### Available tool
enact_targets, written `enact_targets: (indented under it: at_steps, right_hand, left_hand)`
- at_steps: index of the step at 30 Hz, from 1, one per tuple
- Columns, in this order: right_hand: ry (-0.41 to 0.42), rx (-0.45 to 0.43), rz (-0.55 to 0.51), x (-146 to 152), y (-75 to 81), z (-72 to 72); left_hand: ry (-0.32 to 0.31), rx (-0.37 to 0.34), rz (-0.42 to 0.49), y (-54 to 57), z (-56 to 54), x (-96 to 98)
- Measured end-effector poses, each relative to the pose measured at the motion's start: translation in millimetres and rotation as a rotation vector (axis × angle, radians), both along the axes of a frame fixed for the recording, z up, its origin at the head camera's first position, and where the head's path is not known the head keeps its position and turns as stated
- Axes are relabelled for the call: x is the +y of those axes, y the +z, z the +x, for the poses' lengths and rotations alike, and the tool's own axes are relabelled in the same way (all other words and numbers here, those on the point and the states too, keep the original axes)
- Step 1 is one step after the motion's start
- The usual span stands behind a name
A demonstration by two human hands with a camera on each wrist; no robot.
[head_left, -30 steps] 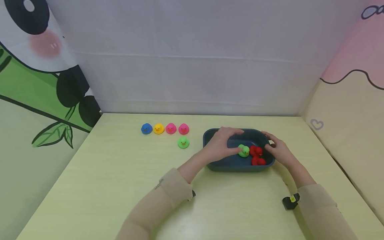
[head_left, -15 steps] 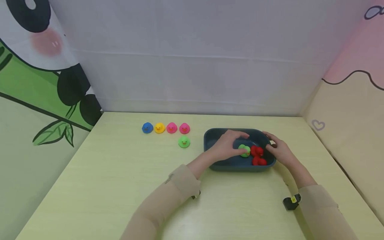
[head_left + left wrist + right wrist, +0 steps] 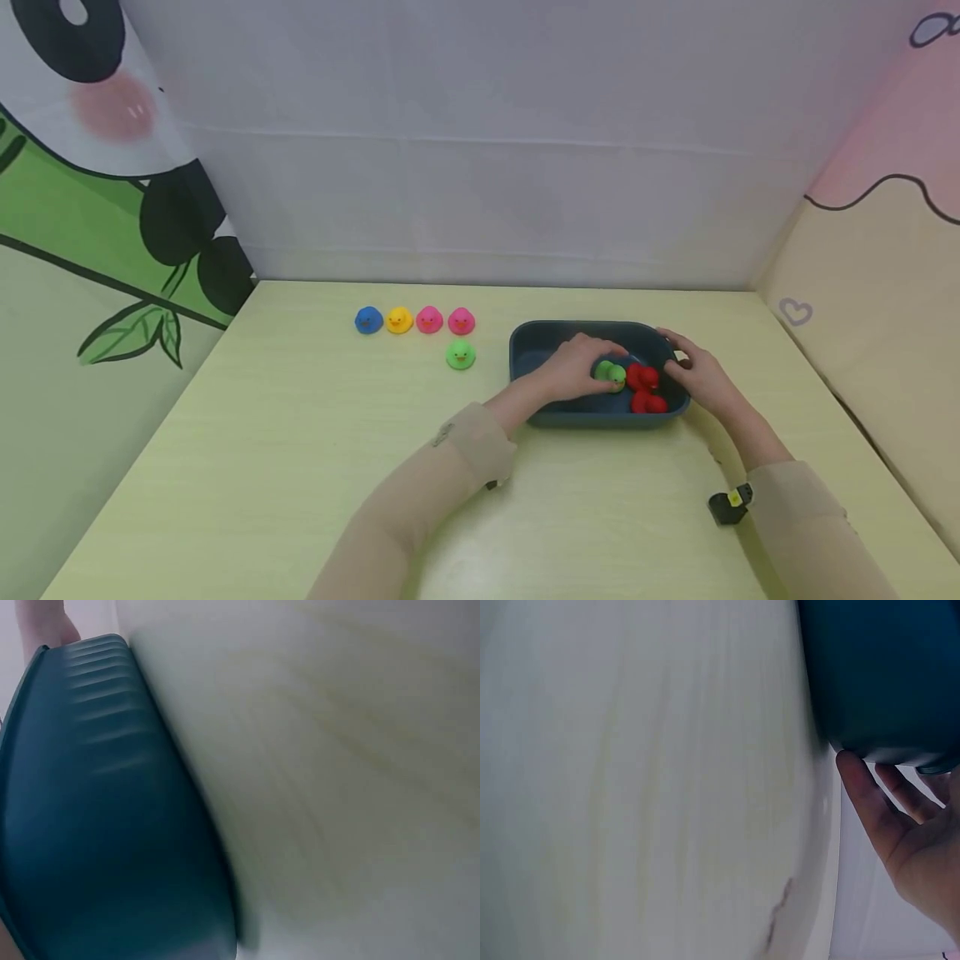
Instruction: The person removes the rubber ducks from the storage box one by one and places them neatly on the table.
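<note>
Inside the dark tub (image 3: 592,422), a green duck (image 3: 617,375) lies between the left hand's (image 3: 576,368) bent thumb and fingers; its grip is narrowed around the duck, but I cannot tell if it has hold. The right hand's (image 3: 705,382) grip holds the tub's right end, and two red ducks (image 3: 642,377) sit beside the green one

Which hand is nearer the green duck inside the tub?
Left. The left hand has the green duck between its thumb and fingers; the right hand is at the right end of the tub, past the red ducks.
</note>
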State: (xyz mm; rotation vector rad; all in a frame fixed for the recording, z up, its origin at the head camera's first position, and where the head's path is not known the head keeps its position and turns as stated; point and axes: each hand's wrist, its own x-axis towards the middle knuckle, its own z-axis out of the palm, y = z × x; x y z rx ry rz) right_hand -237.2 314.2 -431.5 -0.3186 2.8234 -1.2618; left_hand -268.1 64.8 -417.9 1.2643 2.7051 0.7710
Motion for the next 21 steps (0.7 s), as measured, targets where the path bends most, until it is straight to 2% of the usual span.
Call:
enact_targets:
  at_steps: [6, 12, 21]
  right_hand:
    - [0.005, -0.002, -0.009, 0.6, 0.1, -0.2]
    - [0.004, -0.005, -0.001, 0.2, 4.5, 3.3]
    - [0.003, 0.000, 0.001, -0.5, 10.4, 8.5]
  left_hand:
    - [-0.024, 0.035, -0.085, 1.5, -2.0, 3.0]
    - [-0.039, 0.012, -0.135, 1.2, -4.0, 4.3]
    - [-0.052, -0.023, -0.137, 3.7, -1.5, 3.5]
